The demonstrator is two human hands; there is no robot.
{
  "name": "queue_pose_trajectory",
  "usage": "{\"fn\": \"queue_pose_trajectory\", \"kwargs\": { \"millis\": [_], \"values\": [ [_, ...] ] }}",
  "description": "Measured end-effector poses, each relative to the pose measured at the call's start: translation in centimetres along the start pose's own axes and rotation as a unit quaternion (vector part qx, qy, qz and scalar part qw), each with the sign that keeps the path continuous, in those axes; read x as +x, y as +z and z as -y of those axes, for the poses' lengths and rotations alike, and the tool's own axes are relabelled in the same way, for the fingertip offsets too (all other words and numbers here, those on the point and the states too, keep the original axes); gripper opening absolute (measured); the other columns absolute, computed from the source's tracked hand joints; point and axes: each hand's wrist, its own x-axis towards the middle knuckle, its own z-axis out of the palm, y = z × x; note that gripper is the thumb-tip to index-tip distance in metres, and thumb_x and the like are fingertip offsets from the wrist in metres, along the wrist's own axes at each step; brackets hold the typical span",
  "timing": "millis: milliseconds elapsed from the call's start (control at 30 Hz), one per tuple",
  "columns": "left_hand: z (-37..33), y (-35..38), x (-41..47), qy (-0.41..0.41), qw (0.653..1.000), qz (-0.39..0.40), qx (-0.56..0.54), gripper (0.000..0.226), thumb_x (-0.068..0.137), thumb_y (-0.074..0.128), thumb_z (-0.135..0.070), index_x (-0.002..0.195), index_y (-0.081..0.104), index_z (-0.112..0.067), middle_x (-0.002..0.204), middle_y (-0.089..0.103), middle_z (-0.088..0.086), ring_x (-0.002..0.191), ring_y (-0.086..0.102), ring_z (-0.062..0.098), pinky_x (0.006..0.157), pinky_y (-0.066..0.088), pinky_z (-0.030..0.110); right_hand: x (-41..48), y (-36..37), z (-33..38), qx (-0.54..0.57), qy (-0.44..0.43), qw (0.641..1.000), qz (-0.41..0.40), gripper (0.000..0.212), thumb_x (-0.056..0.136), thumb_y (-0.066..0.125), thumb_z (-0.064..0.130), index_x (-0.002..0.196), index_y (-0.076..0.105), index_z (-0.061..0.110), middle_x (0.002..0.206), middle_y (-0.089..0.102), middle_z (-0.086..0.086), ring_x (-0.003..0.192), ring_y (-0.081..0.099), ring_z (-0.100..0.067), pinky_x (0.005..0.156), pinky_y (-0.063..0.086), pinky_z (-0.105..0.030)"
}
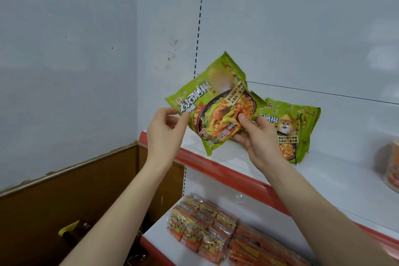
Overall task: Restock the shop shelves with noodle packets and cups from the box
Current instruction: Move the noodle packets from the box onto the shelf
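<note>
Orange-and-yellow small foil packets (pixel 205 229) lie in rows nearest of all, at the left end of the white lower shelf (pixel 157 235). A brown cardboard box (pixel 64 196) stands to the left of it.

Above these, both hands hold one green plastic noodle packet (pixel 216 106) in the air over the red front edge of the white upper shelf (pixel 216 166). The left hand (pixel 164 134) pinches the packet's left corner between thumb and fingertips. The right hand (pixel 257 134) grasps its lower right edge, thumb on the printed face and fingers behind.

The face is turned to the camera and tilted: the lettering climbs from lower left to upper right, one corner points up at the back panel, and the opposite corner points down at the front edge. Its outline looks nearly square, so I only judge that the long axis follows the lettering.

Just beyond and to the right of the grip, shelved green noodle packets (pixel 291 127) lean together with their printing nearly level. The right hand is nearer to them. Setting this packet beside them likely calls for turning it clockwise to level it.

Farther right, a blurred orange noodle cup (pixel 388 164) sits at the picture's edge.
</note>
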Motion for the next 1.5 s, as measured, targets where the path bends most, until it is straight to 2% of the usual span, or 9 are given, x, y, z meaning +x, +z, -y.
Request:
{"fn": "queue_pose_trajectory", "kwargs": {
  "millis": [133, 300, 500, 667, 900, 1067, 1200, 1300, 1500],
  "values": [
    [0.7, 0.6, -1.0, -0.141, 0.984, 0.078, -0.081, 0.058, 0.079, 0.064, -0.046, 0.123, 0.043, -0.016, 0.104, 0.059, 0.002, 0.098, 0.060, 0.017, 0.087, 0.050, 0.037, 0.1, 0.8, -0.5, 0.109, 0.043, 0.993, 0.018, 0.017, 0.092, 0.049, 0.005, 0.108, 0.054, 0.003, 0.097, 0.068, -0.009, 0.074, 0.071, -0.016, 0.063, 0.060, -0.031],
    [0.7, 1.2, -0.9, -0.125, 0.966, 0.125, -0.191, 0.033, 0.085, 0.063, -0.025, 0.113, 0.048, -0.017, 0.100, 0.068, 0.009, 0.085, 0.068, 0.019, 0.072, 0.056, 0.030, 0.4, 0.7, -1.1, 0.087, 0.096, 0.990, 0.048, 0.015, 0.091, 0.050, 0.003, 0.105, 0.055, 0.002, 0.089, 0.071, -0.009, 0.076, 0.071, -0.019, 0.068, 0.060, -0.034],
    [2.2, -0.8, 1.0, -0.108, 0.972, 0.167, -0.125, 0.030, 0.087, 0.060, -0.021, 0.116, 0.048, -0.021, 0.105, 0.064, 0.009, 0.089, 0.067, 0.022, 0.071, 0.057, 0.029, 3.7, -2.2, 1.6, -0.129, 0.047, 0.991, 0.004, 0.042, 0.084, 0.063, 0.020, 0.123, 0.051, 0.008, 0.099, 0.065, -0.006, 0.091, 0.063, -0.019, 0.079, 0.054, -0.031],
    [2.9, -0.9, 2.3, -0.094, 0.961, 0.245, -0.091, 0.032, 0.089, 0.057, -0.018, 0.120, 0.050, -0.017, 0.098, 0.065, 0.005, 0.080, 0.068, 0.016, 0.068, 0.058, 0.023, 6.6, -1.5, 2.3, -0.397, -0.044, 0.915, 0.050, 0.064, 0.072, 0.075, 0.034, 0.130, 0.047, 0.027, 0.124, 0.047, 0.006, 0.113, 0.048, -0.015, 0.095, 0.044, -0.037],
    [5.0, 0.9, 4.8, -0.067, 0.990, 0.120, 0.011, 0.054, 0.088, 0.058, -0.032, 0.135, 0.042, -0.010, 0.114, 0.062, 0.012, 0.100, 0.063, 0.024, 0.086, 0.052, 0.035, 10.3, -0.2, 2.0, -0.349, -0.033, 0.934, 0.068, 0.021, 0.075, 0.074, 0.013, 0.094, 0.068, 0.006, 0.065, 0.068, 0.006, 0.052, 0.064, -0.003, 0.056, 0.056, -0.020],
    [7.6, 2.8, 4.4, 0.071, 0.966, 0.079, 0.234, 0.056, 0.094, 0.049, -0.033, 0.141, 0.033, -0.007, 0.145, 0.039, 0.009, 0.135, 0.033, 0.021, 0.109, 0.025, 0.031, 14.3, 1.8, 0.2, -0.339, -0.103, 0.935, -0.025, 0.014, 0.077, 0.073, 0.016, 0.088, 0.069, 0.009, 0.080, 0.066, -0.006, 0.070, 0.062, -0.014, 0.073, 0.051, -0.032],
    [11.1, 3.7, 4.1, 0.115, 0.899, 0.221, 0.361, 0.054, 0.094, 0.032, -0.050, 0.114, 0.063, -0.012, 0.119, 0.062, 0.006, 0.117, 0.049, 0.020, 0.109, 0.029, 0.041, 18.3, 4.1, -1.8, -0.378, -0.139, 0.914, -0.051, 0.027, 0.079, 0.071, 0.023, 0.098, 0.068, 0.005, 0.097, 0.065, -0.008, 0.090, 0.056, -0.018, 0.089, 0.045, -0.035],
    [12.9, 3.9, 4.4, 0.129, 0.902, 0.215, 0.352, 0.072, 0.088, 0.014, -0.058, 0.088, 0.069, -0.012, 0.087, 0.067, 0.000, 0.095, 0.055, 0.014, 0.102, 0.037, 0.046, 21.0, 5.1, -3.5, -0.408, -0.134, 0.902, -0.048, 0.031, 0.082, 0.068, 0.021, 0.108, 0.066, 0.003, 0.114, 0.064, -0.010, 0.108, 0.056, -0.023, 0.096, 0.042, -0.033],
    [13.7, 4.0, 4.7, 0.114, 0.910, 0.220, 0.331, 0.061, 0.089, 0.023, -0.056, 0.086, 0.069, -0.015, 0.084, 0.065, -0.005, 0.103, 0.056, 0.015, 0.108, 0.031, 0.050, 22.8, 4.7, -6.8, -0.497, -0.107, 0.861, 0.003, 0.031, 0.087, 0.062, 0.015, 0.114, 0.062, 0.000, 0.122, 0.061, -0.015, 0.114, 0.054, -0.027, 0.094, 0.039, -0.030]
  ]
}}
